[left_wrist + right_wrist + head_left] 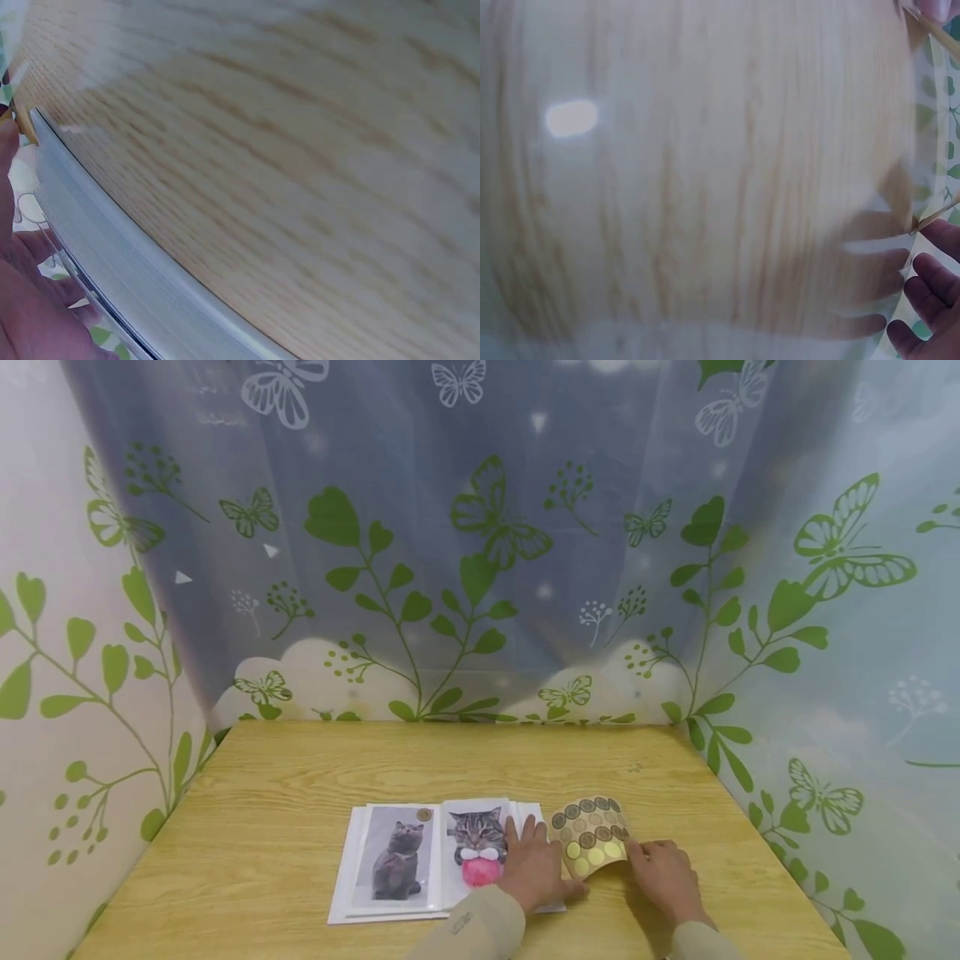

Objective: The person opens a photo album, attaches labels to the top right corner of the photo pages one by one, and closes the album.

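Two cat photos lie in a white stack of sleeves [390, 906]: a grey cat [397, 858] and a tabby with a pink ball [477, 847]. A small gold sticker [424, 815] sits above the grey cat. My left hand [536, 864] rests flat on the stack's right part, fingers straight, thumb by the foot of a sticker sheet [590, 835]. The sheet carries several round gold and brown stickers and curls up off the table. My right hand [663, 872] pinches its lower right edge. The left wrist view shows the stack's edge [127, 262] beside my palm [30, 315].
The wooden table [450, 760] is walled in by a curtain [480, 568] printed with green leaves and butterflies at the back and both sides. The right wrist view is blurred, showing wood grain [705, 187] and curled fingers [930, 285].
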Demonstrator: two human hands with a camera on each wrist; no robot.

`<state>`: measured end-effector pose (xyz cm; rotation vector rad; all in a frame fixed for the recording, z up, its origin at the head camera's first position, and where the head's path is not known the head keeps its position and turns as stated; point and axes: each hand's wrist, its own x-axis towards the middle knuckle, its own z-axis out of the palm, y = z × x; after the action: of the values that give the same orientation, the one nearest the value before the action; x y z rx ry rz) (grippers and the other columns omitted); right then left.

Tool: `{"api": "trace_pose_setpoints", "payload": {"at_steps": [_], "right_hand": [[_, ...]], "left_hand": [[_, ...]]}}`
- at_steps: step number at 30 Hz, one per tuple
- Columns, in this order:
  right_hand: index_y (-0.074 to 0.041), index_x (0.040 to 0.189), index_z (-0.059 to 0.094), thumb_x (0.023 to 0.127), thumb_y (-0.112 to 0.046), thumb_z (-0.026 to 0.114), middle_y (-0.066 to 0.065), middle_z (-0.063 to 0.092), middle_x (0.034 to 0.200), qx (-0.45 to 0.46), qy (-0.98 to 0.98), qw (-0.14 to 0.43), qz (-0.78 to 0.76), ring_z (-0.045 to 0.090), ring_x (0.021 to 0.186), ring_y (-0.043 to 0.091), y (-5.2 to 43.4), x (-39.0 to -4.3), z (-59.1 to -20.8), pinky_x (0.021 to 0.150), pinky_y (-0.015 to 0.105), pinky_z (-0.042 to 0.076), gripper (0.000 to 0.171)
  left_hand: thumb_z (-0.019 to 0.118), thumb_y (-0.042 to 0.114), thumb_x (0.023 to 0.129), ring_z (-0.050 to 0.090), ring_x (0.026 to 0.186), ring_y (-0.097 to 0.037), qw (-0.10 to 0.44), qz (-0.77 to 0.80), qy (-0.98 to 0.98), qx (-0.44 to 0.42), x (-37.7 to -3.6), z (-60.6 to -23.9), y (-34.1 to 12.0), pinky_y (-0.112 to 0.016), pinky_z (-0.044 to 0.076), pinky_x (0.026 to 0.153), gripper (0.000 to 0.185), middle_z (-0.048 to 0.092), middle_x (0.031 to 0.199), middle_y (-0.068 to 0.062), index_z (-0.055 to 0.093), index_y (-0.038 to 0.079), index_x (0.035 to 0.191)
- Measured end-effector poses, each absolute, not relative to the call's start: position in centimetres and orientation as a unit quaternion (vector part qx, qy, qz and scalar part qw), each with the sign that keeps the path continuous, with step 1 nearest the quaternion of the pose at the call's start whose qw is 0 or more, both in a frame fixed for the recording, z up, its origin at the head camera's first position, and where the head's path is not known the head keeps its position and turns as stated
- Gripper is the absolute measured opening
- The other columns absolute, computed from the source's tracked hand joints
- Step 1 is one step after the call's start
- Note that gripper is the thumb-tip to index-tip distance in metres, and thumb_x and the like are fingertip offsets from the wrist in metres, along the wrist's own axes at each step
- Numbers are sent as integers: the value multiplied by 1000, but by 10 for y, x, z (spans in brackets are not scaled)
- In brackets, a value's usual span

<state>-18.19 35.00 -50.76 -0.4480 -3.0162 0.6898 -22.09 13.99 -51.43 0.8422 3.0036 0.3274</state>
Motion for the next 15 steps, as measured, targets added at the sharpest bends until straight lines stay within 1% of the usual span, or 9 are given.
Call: {"api": "trace_pose_setpoints", "payload": {"at_steps": [5, 12, 15], "right_hand": [[8, 120, 64, 105, -45, 34, 35, 52, 127, -141, -962, 7, 234, 47, 117, 54, 348, -183, -509, 92, 72, 38, 64], [8, 118, 66, 105, -44, 36, 34, 54, 124, -135, -962, 16, 239, 49, 115, 54, 348, -184, -510, 91, 70, 40, 61], [8, 117, 66, 105, -48, 34, 35, 54, 125, -133, -963, 19, 236, 49, 115, 54, 347, -183, -510, 90, 71, 41, 66]], "left_hand": [[63, 69, 82, 32, 143, -33, 15, 110, 958, 265, -220, -513, 142, -62, 11, 116, 70, 47, 148, -14, 65, 18, 131], [61, 59, 89, 41, 137, -31, -10, 89, 960, 266, -219, -509, 143, -61, 21, 114, 56, 55, 137, -11, 68, 17, 125], [58, 58, 92, 43, 135, -30, -22, 76, 959, 271, -220, -511, 142, -61, 25, 113, 52, 58, 131, -10, 69, 18, 123]]}}
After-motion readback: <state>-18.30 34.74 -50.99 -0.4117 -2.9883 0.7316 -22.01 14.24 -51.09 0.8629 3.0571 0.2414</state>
